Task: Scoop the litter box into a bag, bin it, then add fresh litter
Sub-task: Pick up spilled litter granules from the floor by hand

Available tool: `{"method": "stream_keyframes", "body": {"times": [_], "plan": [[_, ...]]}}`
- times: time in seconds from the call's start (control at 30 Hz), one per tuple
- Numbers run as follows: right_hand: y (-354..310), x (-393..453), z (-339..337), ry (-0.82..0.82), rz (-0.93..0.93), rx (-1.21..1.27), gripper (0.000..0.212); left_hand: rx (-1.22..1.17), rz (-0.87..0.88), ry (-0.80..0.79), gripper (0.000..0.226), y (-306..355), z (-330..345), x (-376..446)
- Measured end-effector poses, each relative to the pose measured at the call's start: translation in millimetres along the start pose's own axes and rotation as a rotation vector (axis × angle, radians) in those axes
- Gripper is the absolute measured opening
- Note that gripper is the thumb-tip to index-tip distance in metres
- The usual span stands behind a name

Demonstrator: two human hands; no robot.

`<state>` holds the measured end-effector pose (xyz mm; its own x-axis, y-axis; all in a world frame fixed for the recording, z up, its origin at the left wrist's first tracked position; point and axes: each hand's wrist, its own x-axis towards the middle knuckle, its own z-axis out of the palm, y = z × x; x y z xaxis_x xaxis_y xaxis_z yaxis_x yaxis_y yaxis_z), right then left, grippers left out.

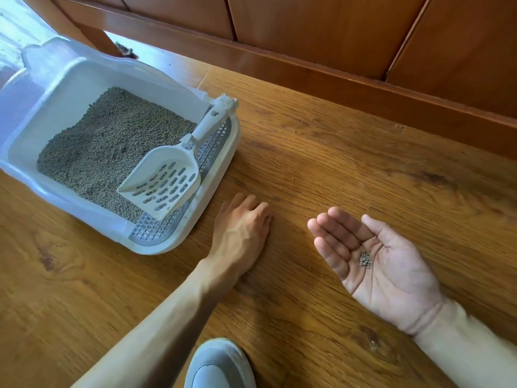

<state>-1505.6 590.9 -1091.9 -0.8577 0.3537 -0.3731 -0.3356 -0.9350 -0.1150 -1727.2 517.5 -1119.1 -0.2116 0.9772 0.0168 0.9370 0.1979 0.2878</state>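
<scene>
A white litter box point(179, 242) sits on the wooden floor point(349, 169), and everything else is placed here relative to it. Inside the box, grey-brown pellet litter point(106, 147) covers the bottom, with a grey grid step point(215, 147) running along the box's near right edge. A white slotted scoop point(162, 183) lies in the box, its blade resting partly on the litter and partly over the grid, and its handle point(207, 121) angled up toward the box's far right corner, where it ends in a small cat-shaped knob.

Just beside the box's near right corner, the left hand point(243, 228) lies palm down against the floor; its fingers are bent toward the boards, though whether the grip pinches anything under them cannot be told. Further right of the box and well apart from it, the right hand point(375, 256) is turned palm up, fingers spread and relaxed, with a small cluster of litter pellets point(365, 259) lying loose in the hollow of the palm.

A few stray pellets point(398, 126) dot the floor to the right of the box, near the wooden panelling point(321, 29) that runs behind it. On the near side of the box, at the bottom edge of the view, the toe of a grey shoe point(218, 365) shows.
</scene>
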Motion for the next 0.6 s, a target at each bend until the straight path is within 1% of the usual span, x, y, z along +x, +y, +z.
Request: {"method": "stream_keyframes", "body": {"times": [0.1, 0.33, 0.43, 0.53, 0.6], "plan": [[-1.2, -0.6, 1.1, -0.009, -0.012, -0.01, 0.065, -0.052, -0.051, 0.026, 0.011, 2.3, 0.8, 0.0], [0.3, -1.4, -1.3, -0.009, -0.02, -0.015, 0.067, -0.044, -0.063, -0.003, 0.012, 7.9, 8.2, -2.3], [1.4, 0.3, -0.2, 0.012, -0.014, -0.019, 0.065, -0.038, -0.092, -0.014, 0.011, 9.1, 7.0, 0.1], [1.2, -1.8, 1.4, 0.027, -0.021, -0.02, 0.065, -0.067, -0.13, 0.018, 0.013, 8.4, 5.2, 0.6], [1.1, -2.8, 3.1, 0.079, -0.03, -0.045, 0.066, -0.068, -0.128, 0.023, 0.013, 9.2, 4.3, 0.6]]}}
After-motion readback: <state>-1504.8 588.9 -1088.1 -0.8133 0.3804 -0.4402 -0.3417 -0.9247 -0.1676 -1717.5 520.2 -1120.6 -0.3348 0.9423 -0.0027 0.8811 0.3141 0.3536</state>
